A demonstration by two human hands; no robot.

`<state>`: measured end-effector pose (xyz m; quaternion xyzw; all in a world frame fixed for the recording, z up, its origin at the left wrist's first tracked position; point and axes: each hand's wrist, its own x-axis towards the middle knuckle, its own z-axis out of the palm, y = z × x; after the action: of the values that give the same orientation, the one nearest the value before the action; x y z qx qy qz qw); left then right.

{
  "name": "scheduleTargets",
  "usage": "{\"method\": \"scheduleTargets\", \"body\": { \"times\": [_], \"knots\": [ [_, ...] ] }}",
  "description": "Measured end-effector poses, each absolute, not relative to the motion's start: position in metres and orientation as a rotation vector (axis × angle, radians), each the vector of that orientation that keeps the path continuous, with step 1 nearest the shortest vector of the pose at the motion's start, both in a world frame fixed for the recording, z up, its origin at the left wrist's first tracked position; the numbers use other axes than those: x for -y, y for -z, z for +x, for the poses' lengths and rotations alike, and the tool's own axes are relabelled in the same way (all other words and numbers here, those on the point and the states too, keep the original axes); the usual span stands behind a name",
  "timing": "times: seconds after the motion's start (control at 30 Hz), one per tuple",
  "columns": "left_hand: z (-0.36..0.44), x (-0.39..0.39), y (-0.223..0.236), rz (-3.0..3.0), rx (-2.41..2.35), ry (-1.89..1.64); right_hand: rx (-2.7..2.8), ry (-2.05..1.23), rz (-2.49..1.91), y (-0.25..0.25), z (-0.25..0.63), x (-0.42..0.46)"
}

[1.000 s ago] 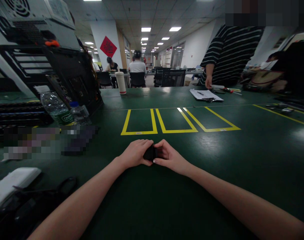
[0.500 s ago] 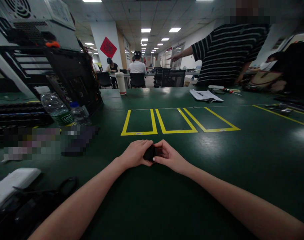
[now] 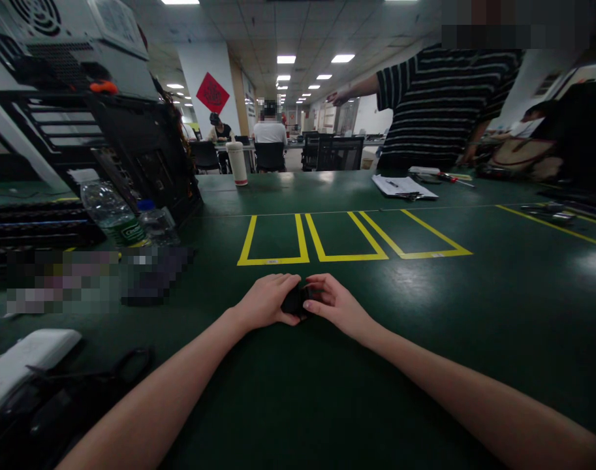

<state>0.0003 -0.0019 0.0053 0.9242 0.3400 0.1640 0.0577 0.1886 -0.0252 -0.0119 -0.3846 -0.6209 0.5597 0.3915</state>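
A small black object [image 3: 292, 301], dark and partly covered by fingers, rests low over the green tabletop between my two hands. My left hand [image 3: 268, 301] wraps round its left side, fingers over the top and thumb below. From the other side my right hand [image 3: 334, 305] pinches at its right edge, thumb and curled fingers around a dark part there. Whether that part is separate from the rest I cannot tell. Just beyond the hands, yellow tape outlines [image 3: 273, 261] mark the table.
At left stand a black computer case [image 3: 151, 156], a clear plastic bottle [image 3: 109, 209] and a smaller blue-capped bottle [image 3: 155, 222]. A white power strip [image 3: 31, 356] lies near black cables. Further back are a white cup [image 3: 237, 163], a clipboard [image 3: 403, 187] and a person in a striped shirt [image 3: 449, 108].
My right hand has shifted slightly to the right, and more of the black object's right edge shows. My left hand stays put. The person in the striped shirt has moved slightly left.
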Motion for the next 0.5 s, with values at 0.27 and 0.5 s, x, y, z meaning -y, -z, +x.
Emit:
{"method": "scheduleTargets", "body": {
  "times": [0.27, 0.5],
  "knots": [
    [0.001, 0.003, -0.006, 2.792, -1.016, -0.506, 1.587, -1.447, -0.962, 0.009, 0.181, 0.026],
    [0.001, 0.002, -0.004, 2.807, -1.018, -0.531, 1.610, -1.446, -0.964, 0.004, 0.181, 0.031]
  ]
}}
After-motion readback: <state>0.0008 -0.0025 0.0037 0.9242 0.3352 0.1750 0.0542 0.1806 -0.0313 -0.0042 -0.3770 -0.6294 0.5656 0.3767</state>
